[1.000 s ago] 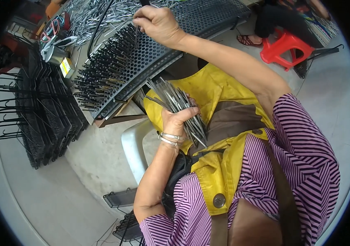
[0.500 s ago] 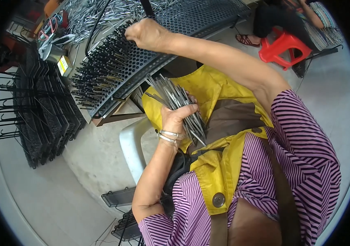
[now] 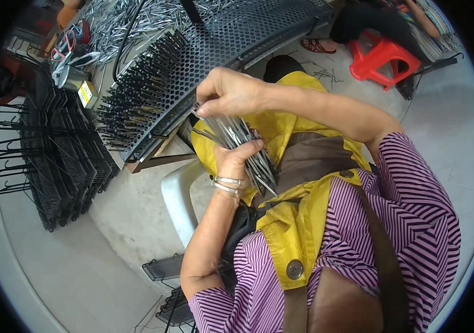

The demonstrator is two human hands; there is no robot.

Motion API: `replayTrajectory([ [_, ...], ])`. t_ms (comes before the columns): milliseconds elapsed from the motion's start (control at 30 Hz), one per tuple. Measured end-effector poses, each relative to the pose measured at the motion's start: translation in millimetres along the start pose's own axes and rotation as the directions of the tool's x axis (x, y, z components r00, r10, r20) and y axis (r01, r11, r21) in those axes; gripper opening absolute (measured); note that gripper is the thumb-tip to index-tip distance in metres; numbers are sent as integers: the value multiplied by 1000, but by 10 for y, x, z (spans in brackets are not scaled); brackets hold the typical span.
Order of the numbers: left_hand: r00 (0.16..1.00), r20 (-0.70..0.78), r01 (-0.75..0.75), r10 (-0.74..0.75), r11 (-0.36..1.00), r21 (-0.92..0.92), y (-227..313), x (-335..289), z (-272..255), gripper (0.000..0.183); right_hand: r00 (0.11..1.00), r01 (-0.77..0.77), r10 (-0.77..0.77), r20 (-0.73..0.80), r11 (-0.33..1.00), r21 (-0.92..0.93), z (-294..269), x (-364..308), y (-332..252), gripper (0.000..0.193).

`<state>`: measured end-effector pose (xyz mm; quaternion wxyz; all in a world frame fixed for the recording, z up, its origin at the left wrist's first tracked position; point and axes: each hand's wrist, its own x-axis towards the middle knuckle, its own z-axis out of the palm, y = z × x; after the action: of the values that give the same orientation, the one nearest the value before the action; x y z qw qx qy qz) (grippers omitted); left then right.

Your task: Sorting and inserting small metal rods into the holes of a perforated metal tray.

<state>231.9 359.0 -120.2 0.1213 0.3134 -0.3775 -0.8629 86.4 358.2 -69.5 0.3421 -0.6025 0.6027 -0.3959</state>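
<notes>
Bundle of thin metal rods [image 3: 261, 171] = main item, in L hand [image 3: 232, 160], over wearer's lap, in front of yellow apron [image 3: 298, 114]. L fingers wrapped round bundle approx. mid-length, thumb across top; upper ends fan out toward perf. rack [image 3: 209, 55], lower ends poke out below fist.

Change: R hand [image 3: 234, 94] was up at rack, by edge of dark upright rods [image 3: 142, 91], approx. 0.5 s ago; now back down at bundle's upper ends. R thumb + index pinched together at tips; can't tell if a rod is actually gripped (fingers block view). L hand + bundle approx. same place as before. Meaning, prob.: work has shifted from rack side to bundle side, i.e. a pick-up point, w/ plenty of rods left in L fist.

Rack: L part packed w/ upright rods, holes bare toward R. Loose rod pile [image 3: 131, 22] behind rack. Yellow-white box [image 3: 87, 94] + metal cup [image 3: 72, 77] near rack's L end. Black mesh racks w/ hooks [image 3: 62, 150] far L. Red stool [image 3: 381, 58] upper R, co-worker's sandaled foot [image 3: 319, 45] nearby.
</notes>
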Motion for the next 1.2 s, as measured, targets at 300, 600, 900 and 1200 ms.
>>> replayTrajectory([
  [300,994,-75,-71,81,989,132,-9,-1,52,27,991,-71,73,-109,997,24,32,-62,-57,19],
  [600,998,-48,-41,45,995,92,0,-1,12,33,946,-117,243,-213,871,476,-344,-5,-152,11],
  [900,999,-47,-13,15,999,29,10,-2,22,39,756,249,111,-646,863,440,-511,571,297,8],
  [1200,998,-60,-13,13,1000,0,14,-12,32,31,719,283,-41,-693,929,239,-462,704,512,7],
])
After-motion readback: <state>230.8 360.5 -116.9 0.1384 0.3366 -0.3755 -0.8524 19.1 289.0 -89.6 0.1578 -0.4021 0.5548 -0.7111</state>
